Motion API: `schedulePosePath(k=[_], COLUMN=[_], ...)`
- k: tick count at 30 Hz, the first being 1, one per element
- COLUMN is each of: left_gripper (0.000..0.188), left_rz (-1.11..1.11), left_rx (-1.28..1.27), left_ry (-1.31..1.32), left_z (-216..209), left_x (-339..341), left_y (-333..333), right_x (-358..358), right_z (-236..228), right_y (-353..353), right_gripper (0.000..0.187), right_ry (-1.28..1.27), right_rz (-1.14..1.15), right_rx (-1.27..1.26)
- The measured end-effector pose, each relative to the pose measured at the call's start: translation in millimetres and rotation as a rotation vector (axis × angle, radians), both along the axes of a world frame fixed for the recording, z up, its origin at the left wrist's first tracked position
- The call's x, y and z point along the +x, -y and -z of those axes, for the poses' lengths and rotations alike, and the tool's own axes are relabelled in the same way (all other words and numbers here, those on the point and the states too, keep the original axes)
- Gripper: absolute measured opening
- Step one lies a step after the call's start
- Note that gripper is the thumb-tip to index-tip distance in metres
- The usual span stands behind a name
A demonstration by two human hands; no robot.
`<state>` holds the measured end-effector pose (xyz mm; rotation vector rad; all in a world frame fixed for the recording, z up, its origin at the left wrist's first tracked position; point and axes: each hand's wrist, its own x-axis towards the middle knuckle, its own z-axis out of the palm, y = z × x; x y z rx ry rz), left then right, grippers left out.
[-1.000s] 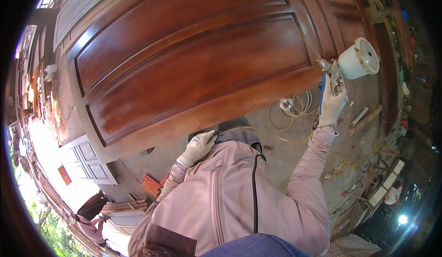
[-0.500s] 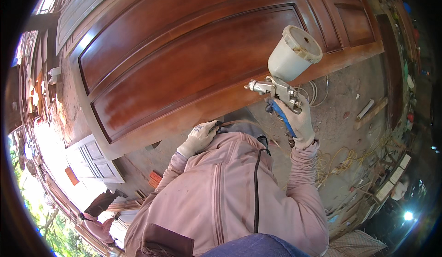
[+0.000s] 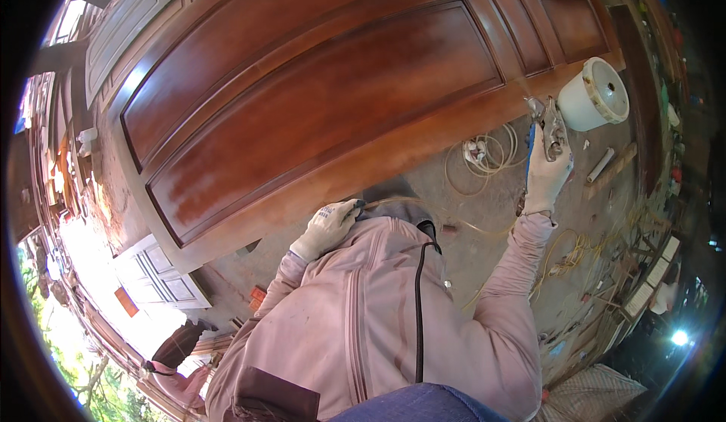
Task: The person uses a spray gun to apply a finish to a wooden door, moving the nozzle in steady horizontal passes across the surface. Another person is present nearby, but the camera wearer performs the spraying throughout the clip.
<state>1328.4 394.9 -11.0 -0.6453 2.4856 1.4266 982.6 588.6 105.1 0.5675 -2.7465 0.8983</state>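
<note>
Your right hand [image 3: 547, 180] is clamped on the spray gun [image 3: 557, 131] at the near edge of the brown door [image 3: 363, 93], toward its right end — your left hand [image 3: 325, 231] curls, its grip unclear — while the panels [image 3: 325, 131] look largely coated, the paler border [image 3: 423, 148] seemingly unfinished.

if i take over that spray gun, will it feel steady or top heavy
The spray gun would probably feel top-heavy, since its white cup looks bulkier than the rest of it. Its body is likely stiff, as it looks like shiny metal. Laid down and nudged, it might roll or tip, because the cup looks round; its fill can't be seen.
</note>
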Motion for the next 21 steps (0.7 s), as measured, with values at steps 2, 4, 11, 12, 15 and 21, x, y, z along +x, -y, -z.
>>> schedulePosePath(k=[2,4,11,12,15,21], left_gripper=[0.034,0.034,0.034,0.034,0.033,0.032], left_rz=[0.014,0.033,0.063,0.065,0.083,0.114], left_rx=[0.019,0.056,0.064,0.066,0.073,0.065], left_ry=[0.036,0.064,0.050,0.063,0.083,0.017], left_z=[-0.7,0.1,-2.3,-4.2,-8.2,7.4], left_x=[-6.3,-9.6,-9.7,-10.4,-12.4,-8.2], left_y=[0.8,2.8,4.7,4.8,4.9,-1.4], right_x=[9.2,25.3,83.2,84.6,80.1,39.1], right_z=[-11.0,-12.4,-19.0,-19.1,-16.8,-17.9], right_y=[5.3,8.8,15.3,13.6,6.9,-14.8], right_gripper=[0.029,0.031,0.035,0.035,0.034,0.025], right_ry=[0.102,0.186,0.745,0.852,0.946,0.390], right_rz=[-0.034,-0.139,-0.398,-0.411,-0.335,-0.115], right_rx=[-0.038,-0.180,-0.342,-0.380,-0.412,-0.247])
